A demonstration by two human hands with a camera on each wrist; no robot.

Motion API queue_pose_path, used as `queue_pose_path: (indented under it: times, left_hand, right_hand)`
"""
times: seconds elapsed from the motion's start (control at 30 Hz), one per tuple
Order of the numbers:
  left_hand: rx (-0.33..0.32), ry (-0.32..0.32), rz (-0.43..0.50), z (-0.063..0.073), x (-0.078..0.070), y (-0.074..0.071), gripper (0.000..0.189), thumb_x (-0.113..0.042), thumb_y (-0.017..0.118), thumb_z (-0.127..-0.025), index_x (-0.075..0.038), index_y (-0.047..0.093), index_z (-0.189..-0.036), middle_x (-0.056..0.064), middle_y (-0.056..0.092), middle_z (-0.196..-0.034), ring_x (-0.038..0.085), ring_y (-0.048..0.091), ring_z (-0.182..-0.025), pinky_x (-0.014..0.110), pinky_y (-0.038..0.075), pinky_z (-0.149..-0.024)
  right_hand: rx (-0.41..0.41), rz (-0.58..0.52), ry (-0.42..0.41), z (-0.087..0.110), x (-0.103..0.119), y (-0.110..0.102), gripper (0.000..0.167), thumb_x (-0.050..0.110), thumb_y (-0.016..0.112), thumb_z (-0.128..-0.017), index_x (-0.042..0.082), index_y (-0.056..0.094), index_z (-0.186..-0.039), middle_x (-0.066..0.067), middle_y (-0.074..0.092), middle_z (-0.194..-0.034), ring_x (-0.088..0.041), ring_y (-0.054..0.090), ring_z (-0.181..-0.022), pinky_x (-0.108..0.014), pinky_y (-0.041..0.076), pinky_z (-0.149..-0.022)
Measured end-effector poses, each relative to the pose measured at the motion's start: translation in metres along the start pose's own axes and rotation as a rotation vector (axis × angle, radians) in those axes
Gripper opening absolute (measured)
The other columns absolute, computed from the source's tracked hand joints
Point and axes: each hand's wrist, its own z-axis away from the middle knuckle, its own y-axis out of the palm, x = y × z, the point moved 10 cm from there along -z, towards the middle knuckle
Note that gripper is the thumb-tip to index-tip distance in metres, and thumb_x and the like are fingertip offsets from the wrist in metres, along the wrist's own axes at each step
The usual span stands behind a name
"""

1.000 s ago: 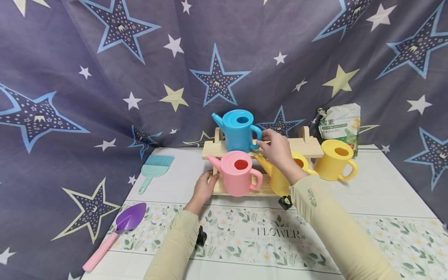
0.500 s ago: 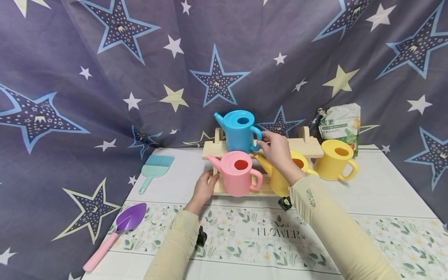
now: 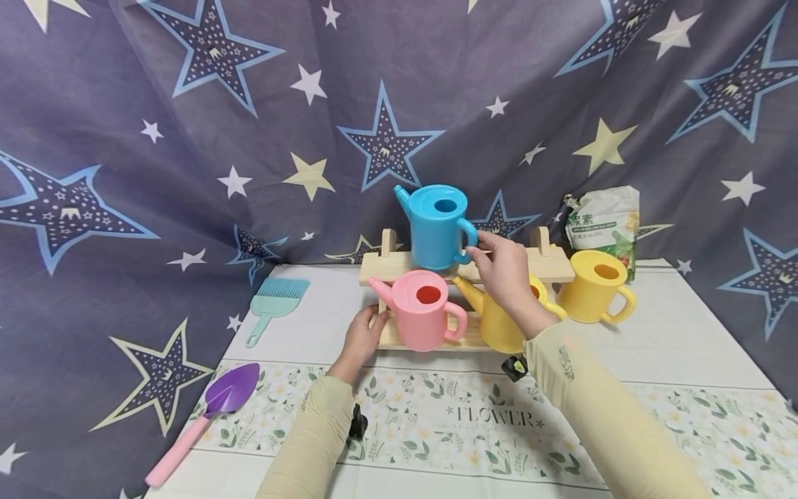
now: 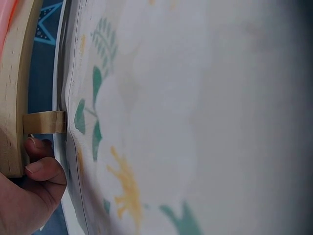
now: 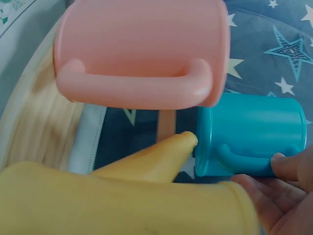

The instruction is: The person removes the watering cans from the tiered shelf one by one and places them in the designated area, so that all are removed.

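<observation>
A blue toy watering can (image 3: 433, 235) stands upright at the upper tier of a small two-tier wooden shelf (image 3: 380, 267), spout to the left. My right hand (image 3: 503, 270) pinches its handle near the lower end, thumb and fingers on either side in the right wrist view. On the lower tier a pink watering can (image 3: 419, 320) sits left of a yellow watering can (image 3: 495, 329), partly hidden by my right forearm. My left hand (image 3: 363, 338) grips the left end of the lower tier; its fingers (image 4: 46, 169) curl at the wood's edge in the left wrist view.
Right of the shelf stands another yellow watering can (image 3: 589, 287), before a white and green pouch (image 3: 605, 222). A teal brush (image 3: 277, 305) and a purple trowel with a pink handle (image 3: 232, 389) lie at the left. A star-patterned curtain (image 3: 530, 69) hangs behind.
The blue watering can has shifted right along the upper tier and slightly up in the head view, with my right hand on its handle. My left hand has kept its place.
</observation>
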Motion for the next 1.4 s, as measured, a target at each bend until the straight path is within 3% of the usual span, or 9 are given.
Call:
queue_pose_path:
  times: [0.3,0.6,0.83,0.93,1.2,1.33,1.4]
  left_hand:
    - [-0.006,0.013,0.0,0.0,-0.002,-0.001,0.043,-0.032,0.051,-0.102,-0.001,0.056,-0.132,0.022,0.052,-0.138,0.038,0.044,-0.132,0.054,0.033,-0.109]
    - [-0.011,0.011,-0.002,0.0,-0.001,-0.002,0.043,-0.031,0.051,-0.103,0.0,0.056,-0.132,0.022,0.053,-0.137,0.038,0.046,-0.13,0.053,0.035,-0.108]
    - [0.003,-0.004,0.008,0.001,-0.002,-0.002,0.045,-0.033,0.05,-0.103,-0.001,0.055,-0.133,0.021,0.052,-0.137,0.037,0.046,-0.13,0.053,0.035,-0.108]
    - [0.008,-0.005,0.012,0.001,-0.003,-0.001,0.046,-0.034,0.049,-0.103,-0.001,0.054,-0.134,0.022,0.052,-0.137,0.037,0.046,-0.13,0.053,0.034,-0.109]
    - [0.018,-0.013,0.004,0.001,-0.001,0.001,0.049,-0.036,0.048,-0.103,-0.001,0.052,-0.136,0.022,0.05,-0.139,0.037,0.044,-0.132,0.053,0.033,-0.11]
    - [0.012,-0.011,0.009,0.002,-0.003,-0.001,0.048,-0.035,0.049,-0.103,0.0,0.053,-0.136,0.022,0.05,-0.139,0.037,0.045,-0.131,0.053,0.034,-0.109]
    - [0.006,-0.009,0.013,0.002,-0.004,-0.001,0.047,-0.034,0.05,-0.103,0.0,0.053,-0.135,0.022,0.051,-0.138,0.037,0.046,-0.13,0.053,0.035,-0.108]
  right_hand:
    - [-0.084,-0.064,-0.036,0.012,0.007,-0.033,0.029,0.013,0.064,-0.096,0.002,0.066,-0.123,-0.015,0.072,-0.104,-0.028,0.071,-0.091,-0.043,0.058,-0.078]
    - [-0.122,-0.074,-0.062,0.028,0.014,-0.057,0.028,0.013,0.066,-0.095,0.002,0.068,-0.12,-0.014,0.073,-0.096,-0.026,0.073,-0.078,-0.043,0.059,-0.072]
    - [-0.133,-0.1,-0.09,0.04,0.018,-0.074,0.028,0.012,0.067,-0.093,0.001,0.068,-0.119,-0.015,0.073,-0.095,-0.026,0.072,-0.075,-0.016,0.054,-0.063]
    - [-0.127,-0.116,-0.088,0.045,0.017,-0.081,0.028,0.011,0.067,-0.093,0.0,0.068,-0.119,-0.015,0.073,-0.095,-0.027,0.072,-0.075,-0.012,0.052,-0.061]
    - [-0.147,-0.051,-0.098,0.06,0.012,-0.104,0.03,0.01,0.069,-0.092,0.002,0.068,-0.121,-0.015,0.073,-0.094,-0.008,0.069,-0.069,-0.007,0.049,-0.065]
    - [-0.156,-0.035,-0.101,0.067,0.008,-0.115,0.03,0.009,0.069,-0.092,0.001,0.068,-0.12,-0.015,0.073,-0.094,-0.007,0.07,-0.07,-0.008,0.049,-0.064]
    - [-0.162,-0.025,-0.102,0.071,0.005,-0.12,0.03,0.008,0.069,-0.092,-0.001,0.067,-0.12,-0.016,0.073,-0.094,0.002,0.067,-0.069,-0.007,0.049,-0.063]
